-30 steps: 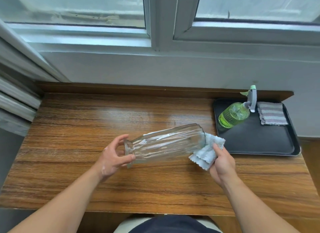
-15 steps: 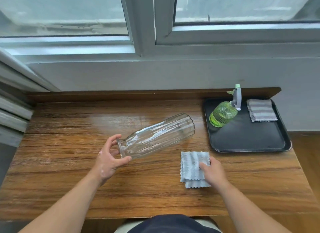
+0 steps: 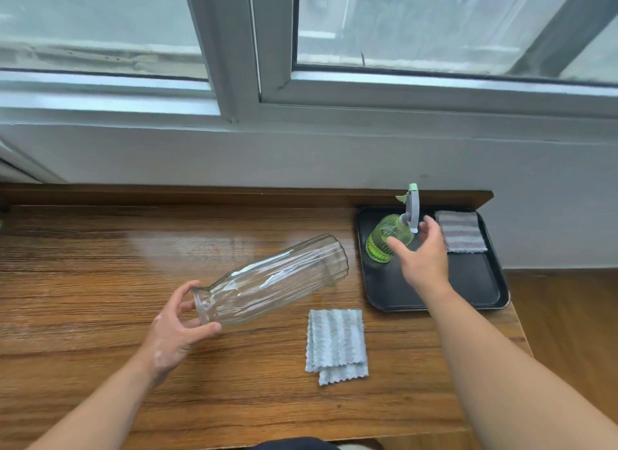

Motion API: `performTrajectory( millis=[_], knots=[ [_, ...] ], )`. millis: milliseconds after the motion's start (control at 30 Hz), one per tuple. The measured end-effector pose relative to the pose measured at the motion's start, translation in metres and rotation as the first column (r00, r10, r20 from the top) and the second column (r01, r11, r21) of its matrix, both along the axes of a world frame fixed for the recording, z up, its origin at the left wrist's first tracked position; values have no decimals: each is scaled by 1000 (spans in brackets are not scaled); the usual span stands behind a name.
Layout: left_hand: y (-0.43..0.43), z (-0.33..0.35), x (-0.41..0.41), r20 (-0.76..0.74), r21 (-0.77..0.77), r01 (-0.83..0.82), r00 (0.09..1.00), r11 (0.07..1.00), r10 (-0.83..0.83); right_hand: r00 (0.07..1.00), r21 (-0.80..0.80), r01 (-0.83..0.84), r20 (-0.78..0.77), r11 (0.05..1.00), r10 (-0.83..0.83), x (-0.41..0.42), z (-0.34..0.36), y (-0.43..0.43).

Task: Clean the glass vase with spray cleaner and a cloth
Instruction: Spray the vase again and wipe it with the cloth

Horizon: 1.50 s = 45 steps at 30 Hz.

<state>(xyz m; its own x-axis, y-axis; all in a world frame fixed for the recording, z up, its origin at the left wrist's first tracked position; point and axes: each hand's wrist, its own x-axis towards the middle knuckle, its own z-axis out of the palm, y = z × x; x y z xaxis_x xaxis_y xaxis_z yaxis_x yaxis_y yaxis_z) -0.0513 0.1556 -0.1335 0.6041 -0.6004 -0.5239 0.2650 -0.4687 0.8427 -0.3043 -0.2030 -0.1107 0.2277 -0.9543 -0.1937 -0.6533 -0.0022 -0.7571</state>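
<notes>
A ribbed clear glass vase (image 3: 274, 279) is held on its side above the wooden table (image 3: 100, 265), its mouth toward me. My left hand (image 3: 177, 329) grips the neck with fingers curled round the rim. A folded light blue cloth (image 3: 336, 344) lies flat on the table in front of the vase's base. My right hand (image 3: 419, 252) is stretched over the black tray (image 3: 475, 282), fingers spread, right beside the green spray bottle (image 3: 388, 237) without closing on it.
A second folded striped cloth (image 3: 459, 230) lies at the tray's back right corner. A white wall and window frame (image 3: 234, 64) rise behind the table. The table's right edge ends just past the tray, with wooden floor (image 3: 568, 332) beyond.
My right hand wiped the vase's base with the cloth, laid the cloth on the table, let it go and reached to the spray bottle. The vase tilted slightly in my left hand.
</notes>
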Motion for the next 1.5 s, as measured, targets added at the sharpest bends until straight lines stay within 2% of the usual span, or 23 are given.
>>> performTrajectory(
  millis=[100,267,467,567,633,733,833,933,1000,1133,1300,1500],
  knots=[
    [-1,0,-1,12,7,-11,1000,1000,11,996,3,-67,60,998,67,13,-9,-19],
    [-4,-2,-2,-1,28,-47,999,998,47,981,-27,-74,176,997,78,24,-19,-35],
    [-8,-5,0,-113,-9,-110,988,994,108,982,-79,-125,132,989,134,29,-18,-45],
    [-11,-1,2,-117,-7,-94,989,996,92,968,-67,-246,41,967,249,27,-1,-36],
    [-11,-1,5,-114,-2,-86,990,996,85,915,-76,-402,1,912,403,21,19,-17],
    [-9,-2,9,-127,-10,-81,989,997,79,780,-35,-626,-28,779,626,10,47,23],
    [-7,-1,12,-110,-1,-53,992,999,53,656,63,-752,-35,656,754,8,64,71],
    [-8,2,14,-108,8,-32,994,999,33,545,93,-832,-49,547,837,17,68,119],
    [-9,3,15,-105,10,-24,994,1000,24,534,144,-832,-57,536,843,24,64,142],
    [-8,4,14,-120,-8,-14,993,1000,13,564,252,-774,-142,581,813,36,52,166],
    [-7,6,12,-142,-28,-10,990,1000,6,555,244,-764,-226,598,801,49,50,184],
    [-7,6,13,-147,-36,-6,989,999,0,529,304,-755,-239,581,814,50,55,188]
  ],
)
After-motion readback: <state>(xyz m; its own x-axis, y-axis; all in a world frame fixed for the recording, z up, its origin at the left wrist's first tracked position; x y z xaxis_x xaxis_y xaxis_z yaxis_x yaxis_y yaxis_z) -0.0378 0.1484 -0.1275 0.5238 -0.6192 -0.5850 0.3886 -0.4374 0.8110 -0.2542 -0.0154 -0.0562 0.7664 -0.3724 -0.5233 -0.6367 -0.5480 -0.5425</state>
